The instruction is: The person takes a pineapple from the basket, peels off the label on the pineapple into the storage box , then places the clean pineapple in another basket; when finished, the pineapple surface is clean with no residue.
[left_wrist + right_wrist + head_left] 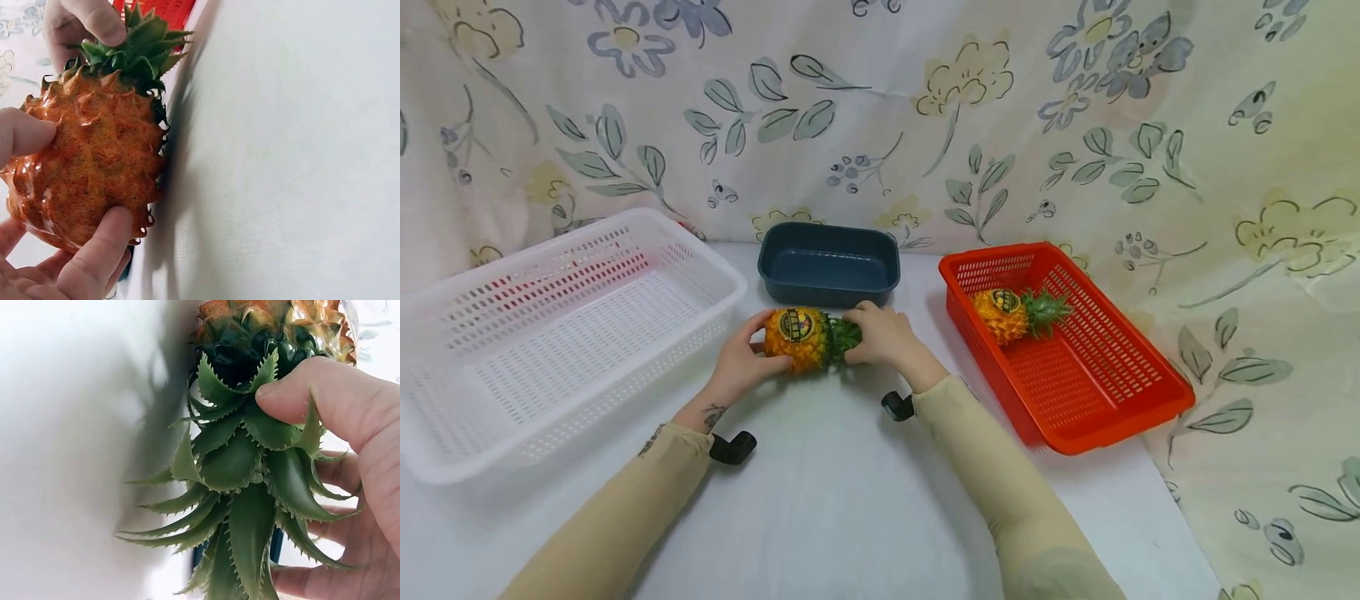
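Between both hands lies a pineapple [806, 340] on its side, orange-yellow with a dark round label. My left hand [743, 360] grips its body; in the left wrist view, thumb and fingers curl round the spiky orange skin [94, 150]. At the other end, my right hand [883, 337] holds the green leafy crown [231, 462], its thumb pressing the base of the leaves in the right wrist view. A second labelled pineapple [1002, 315] rests in the red basket [1067, 437], its crown pointing right.
On the left stands a white perforated basket [587, 417]. A dark blue rectangular tub [829, 293] sits just behind the hands. White cloth [820, 500] covers the table, and a floral curtain [880, 117] hangs behind and along the right side.
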The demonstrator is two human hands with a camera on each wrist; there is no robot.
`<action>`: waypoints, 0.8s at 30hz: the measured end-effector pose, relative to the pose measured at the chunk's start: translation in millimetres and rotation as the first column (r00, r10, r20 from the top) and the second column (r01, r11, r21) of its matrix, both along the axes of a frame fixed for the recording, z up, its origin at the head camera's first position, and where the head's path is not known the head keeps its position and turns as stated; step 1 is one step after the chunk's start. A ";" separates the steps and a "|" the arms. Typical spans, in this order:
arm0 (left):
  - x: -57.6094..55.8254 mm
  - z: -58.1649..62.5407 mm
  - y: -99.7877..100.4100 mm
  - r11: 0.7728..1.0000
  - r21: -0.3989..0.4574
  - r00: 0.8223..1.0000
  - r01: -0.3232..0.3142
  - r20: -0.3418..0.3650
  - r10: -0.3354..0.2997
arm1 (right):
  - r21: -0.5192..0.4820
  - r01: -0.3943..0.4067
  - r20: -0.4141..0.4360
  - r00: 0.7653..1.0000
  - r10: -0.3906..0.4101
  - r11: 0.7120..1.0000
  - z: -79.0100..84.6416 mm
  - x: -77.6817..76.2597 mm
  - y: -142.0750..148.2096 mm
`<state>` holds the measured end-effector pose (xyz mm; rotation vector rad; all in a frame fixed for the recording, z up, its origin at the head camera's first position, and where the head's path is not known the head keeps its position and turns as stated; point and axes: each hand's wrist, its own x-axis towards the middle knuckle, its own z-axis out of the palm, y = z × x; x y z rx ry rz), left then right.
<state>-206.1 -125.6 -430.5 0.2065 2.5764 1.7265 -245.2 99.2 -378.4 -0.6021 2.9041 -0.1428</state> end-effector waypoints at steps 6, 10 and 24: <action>-7.1 1.2 2.2 1.000 -0.015 1.000 -0.011 -0.020 0.010 | 0.014 0.010 0.021 1.000 -0.010 1.000 4.4 -5.6 1.6; -9.2 2.0 3.4 1.000 -0.017 1.000 -0.006 -0.013 0.006 | -0.004 0.005 0.049 0.999 -0.004 1.000 20.4 -6.6 1.0; -14.5 1.1 1.7 1.000 0.004 1.000 0.025 0.017 -0.026 | -0.153 -0.131 0.067 0.988 0.142 0.980 62.0 -28.9 -42.4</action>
